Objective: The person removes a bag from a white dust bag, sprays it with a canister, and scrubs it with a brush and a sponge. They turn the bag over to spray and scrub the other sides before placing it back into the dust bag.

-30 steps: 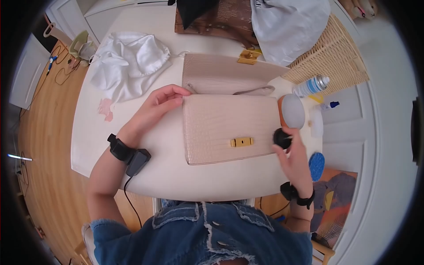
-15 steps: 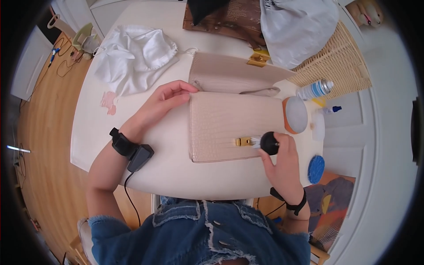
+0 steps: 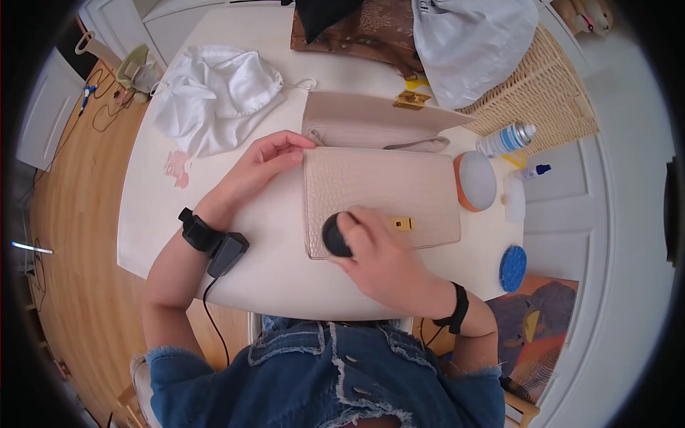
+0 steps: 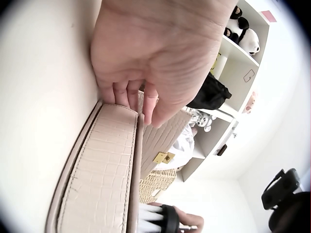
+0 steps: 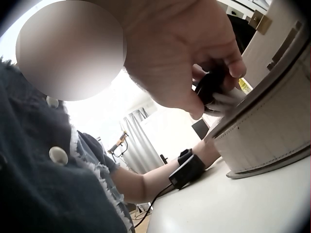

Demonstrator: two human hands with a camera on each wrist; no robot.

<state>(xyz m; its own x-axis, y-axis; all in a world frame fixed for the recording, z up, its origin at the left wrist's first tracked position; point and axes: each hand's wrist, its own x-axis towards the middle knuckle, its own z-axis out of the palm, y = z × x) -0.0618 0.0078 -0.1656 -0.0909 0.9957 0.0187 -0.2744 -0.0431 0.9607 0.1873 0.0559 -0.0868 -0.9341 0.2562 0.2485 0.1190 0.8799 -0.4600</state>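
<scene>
A pale pink crocodile-embossed handbag [image 3: 389, 171] lies on the table with its flap [image 3: 357, 113] folded back and a gold clasp plate [image 3: 404, 224] on its front. My left hand [image 3: 257, 170] holds the bag at its upper left corner, fingertips partly hidden behind the side panel [image 4: 99, 165]. In my right hand [image 3: 382, 257] is a round black brush [image 3: 335, 235], over the lower left of the bag's front. Its white bristles [image 4: 148, 218] show in the left wrist view, right at the bag's front edge. Curled right fingers [image 5: 233, 68] grip the black top.
Beside the bag on the right stand a round orange-sided container [image 3: 477, 180], a spray can [image 3: 508, 139], a small blue-capped bottle [image 3: 531, 172] and a blue round sponge [image 3: 513, 269]. A white cloth pouch [image 3: 217, 100] lies far left. Behind are a wicker basket [image 3: 542, 89] and a brown bag [image 3: 357, 32].
My right hand has brought the brush leftward from the bag's right edge, past the clasp plate, to the lower left of the front. My left hand stays at the corner.
</scene>
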